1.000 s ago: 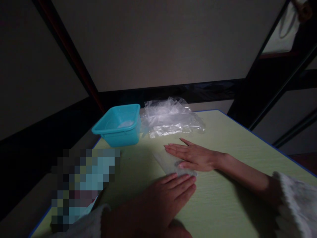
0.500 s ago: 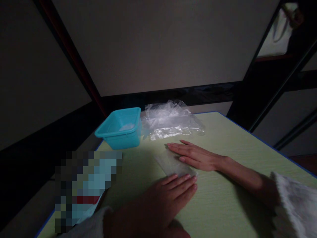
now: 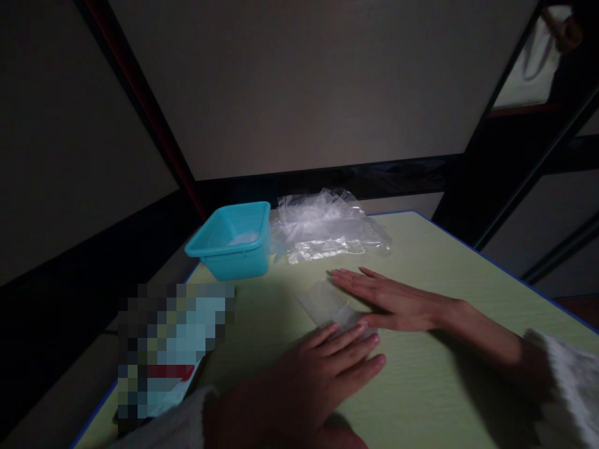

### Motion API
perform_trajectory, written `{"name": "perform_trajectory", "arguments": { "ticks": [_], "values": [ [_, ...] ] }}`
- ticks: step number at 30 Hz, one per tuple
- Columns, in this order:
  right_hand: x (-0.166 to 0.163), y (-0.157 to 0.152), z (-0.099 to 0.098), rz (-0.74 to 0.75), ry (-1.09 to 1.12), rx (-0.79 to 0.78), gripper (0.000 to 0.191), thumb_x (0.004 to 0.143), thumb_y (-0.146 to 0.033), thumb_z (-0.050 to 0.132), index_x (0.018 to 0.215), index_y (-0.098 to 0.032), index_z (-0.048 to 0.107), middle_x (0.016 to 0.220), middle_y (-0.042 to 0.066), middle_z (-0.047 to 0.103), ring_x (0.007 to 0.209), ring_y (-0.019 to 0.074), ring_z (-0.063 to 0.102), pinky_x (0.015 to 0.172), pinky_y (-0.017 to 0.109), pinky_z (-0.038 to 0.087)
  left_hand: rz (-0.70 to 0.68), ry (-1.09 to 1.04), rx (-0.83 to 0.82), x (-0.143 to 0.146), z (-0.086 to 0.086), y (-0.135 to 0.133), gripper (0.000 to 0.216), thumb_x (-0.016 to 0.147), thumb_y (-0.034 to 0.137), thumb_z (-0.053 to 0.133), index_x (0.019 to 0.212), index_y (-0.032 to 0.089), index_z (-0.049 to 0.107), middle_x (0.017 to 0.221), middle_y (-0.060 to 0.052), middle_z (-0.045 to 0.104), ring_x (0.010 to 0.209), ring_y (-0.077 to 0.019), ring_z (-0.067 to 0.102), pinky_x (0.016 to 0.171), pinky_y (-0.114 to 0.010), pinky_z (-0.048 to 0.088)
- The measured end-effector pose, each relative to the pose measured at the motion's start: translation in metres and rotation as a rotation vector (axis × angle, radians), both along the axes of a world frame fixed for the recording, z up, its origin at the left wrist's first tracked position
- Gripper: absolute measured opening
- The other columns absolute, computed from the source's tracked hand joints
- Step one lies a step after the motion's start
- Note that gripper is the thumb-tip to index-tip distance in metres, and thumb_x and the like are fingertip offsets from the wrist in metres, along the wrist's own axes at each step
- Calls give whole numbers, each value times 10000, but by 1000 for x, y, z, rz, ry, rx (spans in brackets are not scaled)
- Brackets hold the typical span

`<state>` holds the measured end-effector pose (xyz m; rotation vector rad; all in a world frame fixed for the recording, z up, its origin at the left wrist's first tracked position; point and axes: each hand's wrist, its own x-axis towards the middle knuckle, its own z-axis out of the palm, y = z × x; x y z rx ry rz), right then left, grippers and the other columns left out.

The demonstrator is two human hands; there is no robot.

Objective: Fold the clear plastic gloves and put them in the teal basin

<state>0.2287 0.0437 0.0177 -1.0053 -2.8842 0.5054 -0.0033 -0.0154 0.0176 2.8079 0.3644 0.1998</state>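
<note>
A small clear plastic bag [image 3: 322,300] lies flat on the pale green table [image 3: 449,255], partly covered by both hands. My left hand [image 3: 327,368] rests palm down over its near edge, fingers stretched out and a little apart. From the right, my right hand [image 3: 388,302] touches the bag's right side, its fingers extended and the thumb spread toward my left fingertips. Neither hand is closed on anything. Behind them lies a loose pile of clear plastic bags [image 3: 327,227].
A turquoise plastic basket [image 3: 238,262] with something whitish inside stands at the back left. Nearer on the left lies a blurred-out light blue item [image 3: 182,349]. Cabinet panels [image 3: 318,93] rise behind the table, and a white bag [image 3: 533,62] hangs at the upper right.
My right hand has slid slightly to the right, its thumb now spread lower toward my left fingers. My left fingers have opened a little wider. The view has shifted slightly.
</note>
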Motion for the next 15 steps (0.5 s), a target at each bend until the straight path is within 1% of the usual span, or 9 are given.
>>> {"name": "perform_trajectory", "arguments": {
  "ticks": [2,4,8,11,15],
  "values": [
    [2,-1,-1,0,-9,11,717,894,-503,366,1440,-156,57,1493,142,104,1363,262,94,1074,561,100,26,-22,35,-1,-1,0,680,886,529,354,1403,113,207,1483,-115,181,1369,-230,140,1114,-407,164],
    [3,-2,-3,4,-13,18,748,884,-515,383,1440,-165,27,1490,155,96,1359,284,92,1062,586,95,83,-9,49,-3,-2,1,726,877,545,357,1403,74,188,1482,-140,173,1370,-229,133,1118,-400,151],
    [5,-3,-6,11,-23,20,819,857,-566,396,1437,-156,-13,1484,178,86,1354,302,81,1057,596,73,212,104,31,-5,-4,9,762,864,538,392,1376,-2,228,1459,-204,200,1362,-263,158,1097,-430,211],
    [4,-3,-5,11,-34,24,844,846,-587,392,1435,-151,-26,1483,181,80,1356,293,75,1067,578,65,255,154,20,-5,-5,16,726,867,504,413,1378,16,242,1463,-190,199,1361,-263,164,1094,-448,215],
    [4,-3,-5,13,-19,26,852,838,-591,404,1434,-186,-51,1488,167,83,1356,298,86,1059,594,85,348,136,36,-7,-10,26,657,887,446,400,1378,34,252,1463,-176,222,1361,-248,175,1094,-459,211]
  ]
}}
